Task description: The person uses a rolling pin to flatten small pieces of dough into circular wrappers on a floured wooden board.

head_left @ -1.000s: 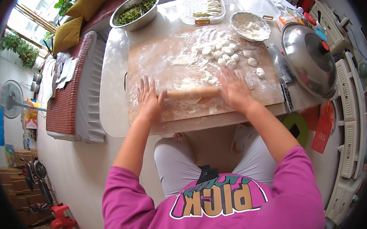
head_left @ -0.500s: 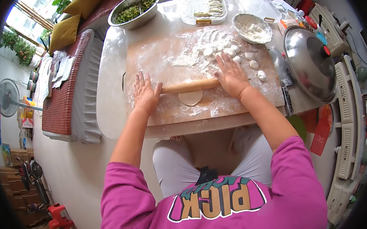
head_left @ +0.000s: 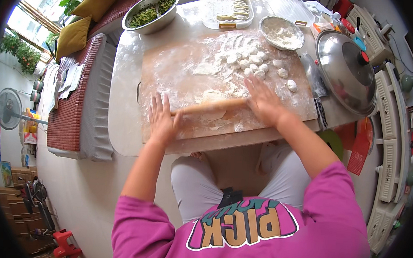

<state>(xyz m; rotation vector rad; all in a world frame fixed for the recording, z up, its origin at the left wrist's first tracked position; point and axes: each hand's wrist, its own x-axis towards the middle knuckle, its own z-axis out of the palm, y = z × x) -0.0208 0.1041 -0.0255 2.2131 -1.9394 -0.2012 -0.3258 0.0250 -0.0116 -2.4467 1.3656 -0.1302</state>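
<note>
Rolling pin (head_left: pixel 211 107): lying crosswise on the near half of the floured wooden board (head_left: pixel 170 70), long axis running left to right, right end angled slightly farther away than the left. Pale tan wood, slim and straight-sided, a little blurred. Partly underneath, a thin piece of dough (head_left: pixel 215 116), visible along the near side. At the left end, left hand (head_left: pixel 162 119) palm down, fingers stretched and pointing away, thumb apart, not wrapped around the wood. At the right end, right hand (head_left: pixel 264 102) likewise flattened, fingers extended away and leftward, forearm slanting in from the lower right; exact palm contact hidden. Beyond, a cluster of floured dough balls (head_left: pixel 254 60). Farther off, on the table (head_left: pixel 123 100), a flour bowl (head_left: pixel 287 48), a steel bowl (head_left: pixel 160 26) of chopped greens and a clear box (head_left: pixel 243 25).
</note>
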